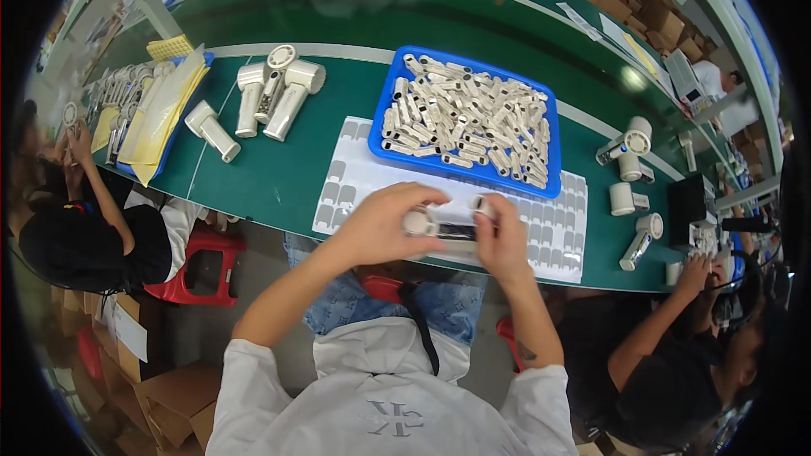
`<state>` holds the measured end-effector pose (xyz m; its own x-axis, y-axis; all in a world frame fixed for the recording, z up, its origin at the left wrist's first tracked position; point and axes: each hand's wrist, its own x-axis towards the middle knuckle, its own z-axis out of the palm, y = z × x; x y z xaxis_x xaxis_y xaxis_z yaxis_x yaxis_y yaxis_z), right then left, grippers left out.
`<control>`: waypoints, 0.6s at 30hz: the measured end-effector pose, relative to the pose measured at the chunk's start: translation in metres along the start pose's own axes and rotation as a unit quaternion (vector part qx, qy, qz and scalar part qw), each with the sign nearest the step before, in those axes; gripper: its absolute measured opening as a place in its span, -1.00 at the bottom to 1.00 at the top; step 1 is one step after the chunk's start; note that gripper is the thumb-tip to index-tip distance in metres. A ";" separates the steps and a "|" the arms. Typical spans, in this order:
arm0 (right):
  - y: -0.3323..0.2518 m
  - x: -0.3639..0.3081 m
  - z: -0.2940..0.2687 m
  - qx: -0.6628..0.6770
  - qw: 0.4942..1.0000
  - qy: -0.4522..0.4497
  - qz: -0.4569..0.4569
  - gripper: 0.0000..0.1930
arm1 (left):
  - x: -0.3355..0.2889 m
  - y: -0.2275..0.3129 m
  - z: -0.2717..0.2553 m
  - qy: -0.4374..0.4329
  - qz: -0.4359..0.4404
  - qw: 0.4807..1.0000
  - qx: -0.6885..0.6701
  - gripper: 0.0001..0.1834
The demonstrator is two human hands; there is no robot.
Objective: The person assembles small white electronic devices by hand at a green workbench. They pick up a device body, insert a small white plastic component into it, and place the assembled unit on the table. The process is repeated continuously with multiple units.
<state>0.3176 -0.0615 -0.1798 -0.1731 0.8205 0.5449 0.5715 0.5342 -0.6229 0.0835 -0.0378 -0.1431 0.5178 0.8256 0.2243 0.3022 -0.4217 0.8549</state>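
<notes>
1. The left hand [384,221], at the center of the frame, is grasping the round-headed end of a white handheld device [456,231], thumb below and fingers above.
2. The right hand [505,241], just right of center, is pinching a small white piece [480,204] with a dark end between its fingers; whether it is also gripping the device's handle, I cannot tell.
3. The device is lying roughly level between the two hands, near the table's front edge, with a dark strip showing along its handle; blur is hiding finer detail.
4. Beyond the hands, a white sheet [557,232] with rows of grey shapes is lying on the green table [262,190].
5. A blue tray [507,184], upper center to right, is resting partly over the sheet and holding a heap of small white parts [469,114].
6. At the upper left, a cluster of white devices [291,105] is lying together, with a single white device [213,131] lying nearby.
7. More white devices [629,156] are sitting at the right.
8. At the left edge, a co-worker's hand [80,142] is holding up a round-headed device [70,113]; at the lower right, another co-worker's hand [694,274] is reaching over the table.
</notes>
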 end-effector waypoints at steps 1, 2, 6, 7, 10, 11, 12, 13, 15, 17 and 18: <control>-0.001 0.004 0.008 0.017 1.000 0.002 -0.005 -0.69 | -0.003 -0.001 -0.005 -0.019 -0.006 0.999 0.030 -0.42; 0.000 0.006 0.016 0.034 0.999 0.005 -0.010 -0.69 | -0.005 -0.001 -0.010 -0.039 -0.011 0.997 0.061 -0.47; -0.004 0.018 0.015 0.046 0.998 0.001 -0.038 -0.68 | -0.005 -0.003 -0.010 -0.027 0.025 0.994 0.102 -0.59; -0.004 0.021 0.013 0.041 0.998 0.004 -0.043 -0.68 | -0.002 -0.003 -0.008 -0.012 0.045 0.993 0.105 -0.59; -0.008 0.026 0.005 0.015 0.997 0.011 -0.070 -0.70 | 0.008 -0.003 -0.007 0.024 0.096 0.988 0.118 -0.58; -0.011 0.029 0.002 -0.002 0.996 0.013 -0.086 -0.70 | 0.011 -0.007 -0.006 0.031 0.106 0.986 0.124 -0.58; -0.012 0.031 0.001 -0.019 0.994 0.016 -0.104 -0.70 | 0.013 -0.009 -0.007 0.038 0.118 0.984 0.131 -0.58; -0.014 0.025 -0.001 -0.017 0.998 -0.015 -0.061 -0.70 | 0.014 -0.009 -0.007 0.037 0.098 0.986 0.127 -0.57; -0.017 0.020 -0.002 -0.036 0.996 -0.060 -0.047 -0.69 | 0.011 -0.019 -0.007 0.029 0.065 0.992 0.104 -0.55; -0.021 0.020 -0.001 -0.047 0.994 -0.092 -0.036 -0.67 | 0.010 -0.024 -0.005 0.027 0.046 0.994 0.094 -0.54; -0.023 0.021 -0.001 -0.053 0.993 -0.092 -0.041 -0.68 | 0.009 -0.023 -0.005 0.031 0.043 0.994 0.094 -0.54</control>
<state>0.3015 -0.0566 -0.1538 -0.3612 0.8035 0.4732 0.6292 0.5845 -0.5123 0.0776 -0.0187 -0.1579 0.5004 0.8021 0.3260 0.4053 -0.5497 0.7305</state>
